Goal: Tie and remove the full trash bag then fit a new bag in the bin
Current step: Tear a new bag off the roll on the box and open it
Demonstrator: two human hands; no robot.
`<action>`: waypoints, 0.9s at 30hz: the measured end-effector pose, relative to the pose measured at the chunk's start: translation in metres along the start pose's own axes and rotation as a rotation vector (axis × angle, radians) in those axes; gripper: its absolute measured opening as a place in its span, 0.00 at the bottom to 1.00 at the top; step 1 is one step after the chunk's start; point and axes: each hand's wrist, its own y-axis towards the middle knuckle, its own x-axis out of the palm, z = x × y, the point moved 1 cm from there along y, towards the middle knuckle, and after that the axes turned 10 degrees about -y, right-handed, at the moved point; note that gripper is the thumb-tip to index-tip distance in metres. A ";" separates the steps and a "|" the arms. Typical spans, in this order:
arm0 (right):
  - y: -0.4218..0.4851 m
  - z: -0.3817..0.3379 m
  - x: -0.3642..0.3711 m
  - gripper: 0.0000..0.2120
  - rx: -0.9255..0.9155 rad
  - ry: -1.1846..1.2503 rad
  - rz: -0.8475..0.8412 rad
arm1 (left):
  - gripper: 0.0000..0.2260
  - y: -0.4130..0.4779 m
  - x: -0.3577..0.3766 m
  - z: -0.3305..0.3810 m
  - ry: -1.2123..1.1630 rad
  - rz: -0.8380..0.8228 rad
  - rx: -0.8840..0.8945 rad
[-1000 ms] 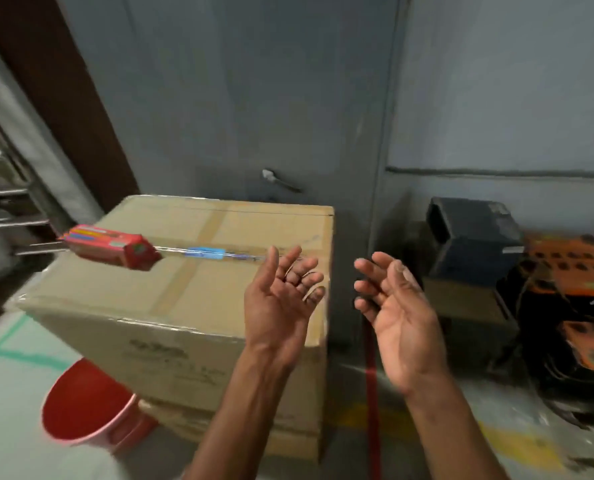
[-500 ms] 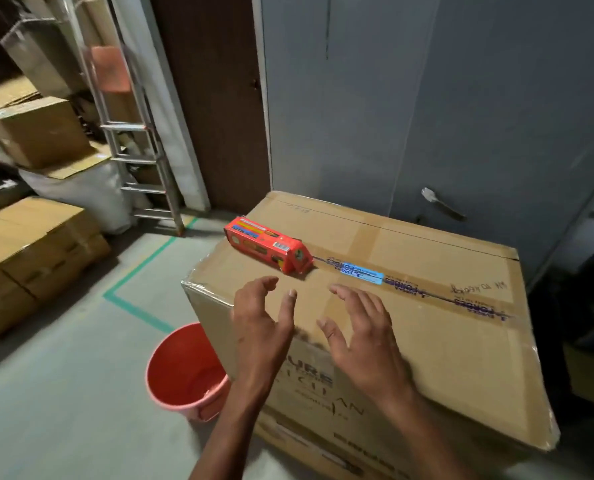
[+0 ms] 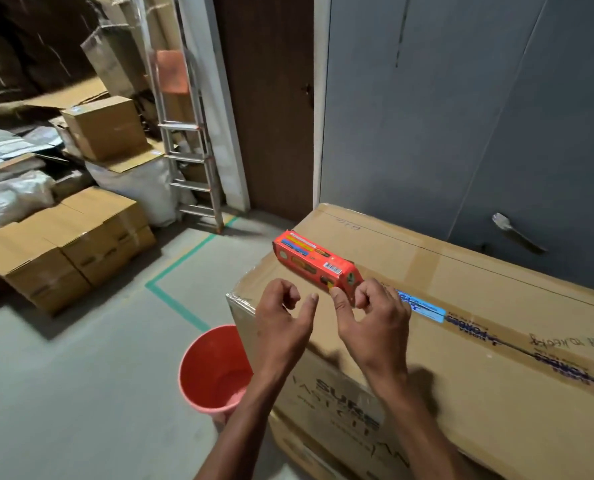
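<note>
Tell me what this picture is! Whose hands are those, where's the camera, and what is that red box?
There is no machine here. A person wears a camera on their head, so the one picture looks forward and down, as they see. The two arms at the bottom are theirs, ending in the left hand and the right hand. In front stands a big cardboard carton, and on top lies a long red box. The right hand is at the box's near end; I cannot tell whether it grips it yet. The left hand hovers beside it, fingers loosely curled, holding nothing. On the floor by the carton stands a red bin, with no bag showing inside. Further back are more boxes and a metal ladder.
</note>
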 end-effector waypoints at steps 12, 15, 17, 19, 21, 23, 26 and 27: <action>0.027 -0.031 0.071 0.20 0.122 0.060 0.163 | 0.21 0.091 -0.004 -0.047 -0.073 -0.207 0.119; 0.028 -0.033 0.079 0.08 0.103 -0.206 0.102 | 0.10 0.106 -0.010 -0.059 0.088 -0.274 0.279; 0.028 -0.034 0.084 0.16 0.110 -0.329 0.028 | 0.09 0.111 -0.011 -0.068 0.189 -0.338 0.329; 0.027 -0.030 0.091 0.29 0.162 -0.461 -0.082 | 0.21 0.113 -0.013 -0.077 0.248 -0.429 0.350; 0.029 -0.024 0.098 0.39 0.215 -0.571 -0.225 | 0.28 0.115 -0.015 -0.081 0.295 -0.512 0.386; 0.031 -0.016 0.108 0.47 0.227 -0.636 -0.346 | 0.32 0.120 -0.017 -0.085 0.358 -0.561 0.416; 0.033 -0.009 0.120 0.49 0.210 -0.695 -0.474 | 0.37 0.127 -0.017 -0.089 0.413 -0.602 0.399; 0.033 -0.010 0.123 0.47 0.206 -0.705 -0.484 | 0.38 0.129 -0.017 -0.090 0.420 -0.620 0.390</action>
